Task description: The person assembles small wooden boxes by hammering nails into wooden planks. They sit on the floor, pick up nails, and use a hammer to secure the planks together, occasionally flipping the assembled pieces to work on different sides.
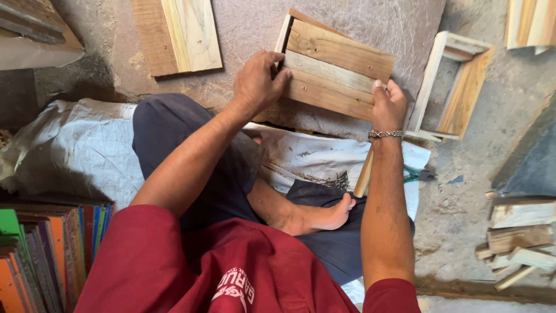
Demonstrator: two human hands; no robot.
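The slat panel (333, 69) sits at 12 o'clock from the seated person, tilted, over a grey stone slab (347, 23) on the floor. Its upper and right edges are free. Open slab extends beyond it toward 12 o'clock. Toward 3 o'clock, only a narrow gap separates the panel from an open wooden frame (454, 87).

Left hand (258, 81): clamped on the panel's left edge, thumb on the face, fingers curled around the side. Right hand (389, 105): clamped on the panel's lower right corner, fingertips on the face. A metal bracelet (386, 134) sits on the right wrist. Both grips are closed on the panel, and it is held between them.

Surroundings:
- A plank (179, 35) lies on the slab at 11 o'clock, well apart from the panel.
- A white sack (75, 145) covers the floor under the person, from 9 o'clock across to 3 o'clock.
- A pile of nails (339, 182) lies on the sack beside the right forearm, with a wooden handle (364, 174) just beside it.
- Wood offcuts (518, 237) lie stacked at 4 o'clock, well apart.
- Coloured boards (46, 255) stand on edge at 8 o'clock.
- More timber (530, 23) lies at 2 o'clock.

The person's crossed legs and bare foot (324, 217) occupy the space below the panel at 6 o'clock.
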